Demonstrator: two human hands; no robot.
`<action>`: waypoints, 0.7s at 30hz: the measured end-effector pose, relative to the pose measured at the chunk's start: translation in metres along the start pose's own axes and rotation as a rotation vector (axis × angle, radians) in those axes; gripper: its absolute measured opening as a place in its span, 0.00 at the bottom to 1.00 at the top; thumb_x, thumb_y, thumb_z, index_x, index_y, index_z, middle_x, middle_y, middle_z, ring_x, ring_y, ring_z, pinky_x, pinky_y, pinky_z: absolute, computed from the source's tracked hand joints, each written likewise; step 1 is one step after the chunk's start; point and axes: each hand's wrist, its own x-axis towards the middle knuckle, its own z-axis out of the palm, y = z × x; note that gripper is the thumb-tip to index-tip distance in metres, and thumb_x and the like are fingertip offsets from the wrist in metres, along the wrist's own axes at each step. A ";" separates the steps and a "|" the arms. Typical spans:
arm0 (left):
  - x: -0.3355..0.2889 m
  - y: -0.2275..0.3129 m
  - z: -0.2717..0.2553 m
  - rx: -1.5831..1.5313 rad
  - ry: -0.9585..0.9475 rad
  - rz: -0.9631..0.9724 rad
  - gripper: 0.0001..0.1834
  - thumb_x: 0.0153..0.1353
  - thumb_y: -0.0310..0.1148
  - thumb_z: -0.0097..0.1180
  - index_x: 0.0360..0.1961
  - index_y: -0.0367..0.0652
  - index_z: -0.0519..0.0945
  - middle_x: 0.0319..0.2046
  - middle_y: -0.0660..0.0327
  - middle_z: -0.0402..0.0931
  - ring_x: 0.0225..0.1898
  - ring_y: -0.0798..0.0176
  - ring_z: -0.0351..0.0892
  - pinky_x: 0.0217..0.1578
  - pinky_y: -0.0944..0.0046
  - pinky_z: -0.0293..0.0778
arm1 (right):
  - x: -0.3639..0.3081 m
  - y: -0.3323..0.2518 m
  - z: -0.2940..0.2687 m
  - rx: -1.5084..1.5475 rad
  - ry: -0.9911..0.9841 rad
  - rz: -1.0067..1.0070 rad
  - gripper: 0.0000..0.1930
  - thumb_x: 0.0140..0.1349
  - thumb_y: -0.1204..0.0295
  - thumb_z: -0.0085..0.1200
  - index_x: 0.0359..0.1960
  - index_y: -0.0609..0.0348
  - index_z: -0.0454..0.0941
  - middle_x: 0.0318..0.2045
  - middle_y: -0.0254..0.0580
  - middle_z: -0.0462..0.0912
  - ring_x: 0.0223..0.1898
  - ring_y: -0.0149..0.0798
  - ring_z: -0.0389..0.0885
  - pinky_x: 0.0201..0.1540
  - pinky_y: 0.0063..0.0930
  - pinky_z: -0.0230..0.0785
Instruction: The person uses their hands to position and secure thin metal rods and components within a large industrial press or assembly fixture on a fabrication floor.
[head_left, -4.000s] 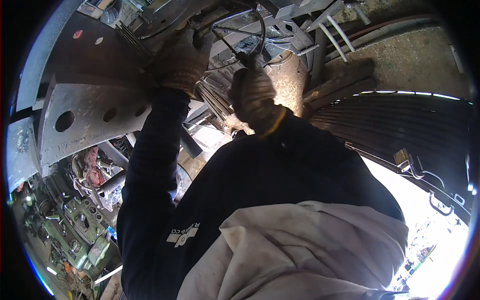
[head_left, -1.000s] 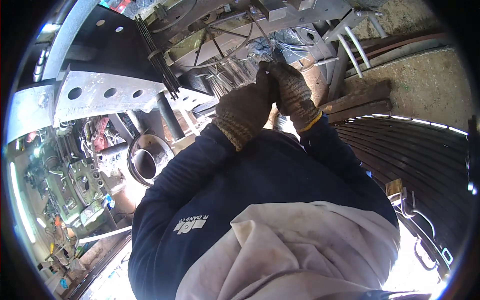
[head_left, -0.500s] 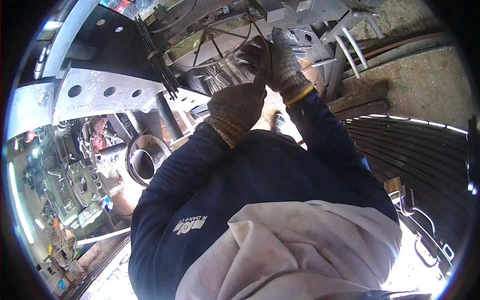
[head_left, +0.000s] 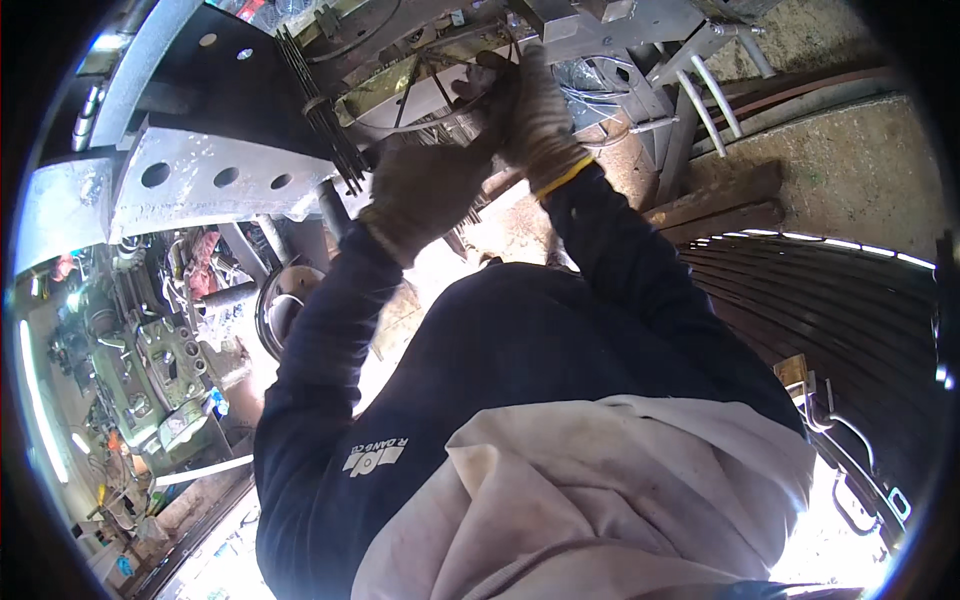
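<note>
Overhead, under grey metal chassis frame (head_left: pixel 620 25): left hand (head_left: pixel 425 190) in dirty tan work glove, curled, grip contents not discernible. Right hand (head_left: pixel 535 115) in glove with yellow cuff, fingers closed around thin dark wire loop (head_left: pixel 420 75). Risk: wire slipping or snagging on black rod bundle (head_left: pixel 320 100), given awkward upward reach.

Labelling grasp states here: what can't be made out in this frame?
Head view only:
- Left hand: glove back faces the camera, so fingers and any grip are hidden.
- Right hand: fingers buried among thin wires; hold unclear.
- Metal frame: cut off by the fisheye rim.
</note>
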 end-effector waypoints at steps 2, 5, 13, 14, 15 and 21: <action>0.013 0.013 0.009 -0.071 0.129 -0.022 0.28 0.64 0.34 0.52 0.67 0.50 0.70 0.17 0.60 0.80 0.18 0.54 0.82 0.17 0.49 0.72 | -0.004 -0.013 0.004 0.035 0.016 0.037 0.44 0.70 0.30 0.31 0.62 0.61 0.72 0.52 0.51 0.83 0.47 0.53 0.85 0.54 0.52 0.77; 0.020 0.010 0.016 -0.072 0.198 -0.043 0.20 0.65 0.34 0.52 0.58 0.50 0.76 0.19 0.61 0.80 0.20 0.54 0.82 0.18 0.50 0.73 | 0.003 -0.013 0.002 -0.051 0.023 0.050 0.42 0.71 0.31 0.33 0.59 0.62 0.75 0.46 0.53 0.84 0.44 0.52 0.85 0.46 0.50 0.80; 0.016 0.002 0.019 0.116 0.318 -0.144 0.17 0.66 0.32 0.51 0.55 0.53 0.79 0.20 0.65 0.77 0.21 0.60 0.81 0.19 0.52 0.75 | 0.025 0.013 0.020 -0.094 0.346 -0.075 0.44 0.68 0.28 0.34 0.48 0.61 0.81 0.32 0.45 0.82 0.27 0.48 0.82 0.30 0.46 0.79; 0.016 0.005 0.027 0.111 0.288 -0.146 0.13 0.66 0.33 0.51 0.51 0.53 0.79 0.22 0.63 0.78 0.23 0.57 0.83 0.21 0.51 0.76 | 0.026 0.011 0.015 -0.078 0.310 -0.046 0.45 0.67 0.26 0.32 0.48 0.59 0.80 0.31 0.43 0.82 0.25 0.47 0.81 0.31 0.45 0.79; 0.023 0.009 0.031 0.059 0.274 -0.168 0.13 0.66 0.33 0.50 0.50 0.53 0.79 0.23 0.63 0.79 0.24 0.56 0.83 0.21 0.51 0.76 | 0.028 0.009 0.009 -0.062 0.274 -0.017 0.45 0.66 0.25 0.30 0.49 0.58 0.78 0.29 0.41 0.83 0.24 0.45 0.81 0.31 0.43 0.80; 0.047 0.012 0.037 -0.138 0.258 -0.194 0.12 0.68 0.35 0.50 0.50 0.55 0.79 0.25 0.61 0.82 0.27 0.52 0.85 0.23 0.49 0.78 | 0.024 -0.015 -0.016 0.031 -0.151 0.106 0.41 0.70 0.31 0.33 0.54 0.60 0.76 0.38 0.46 0.84 0.38 0.51 0.84 0.49 0.52 0.79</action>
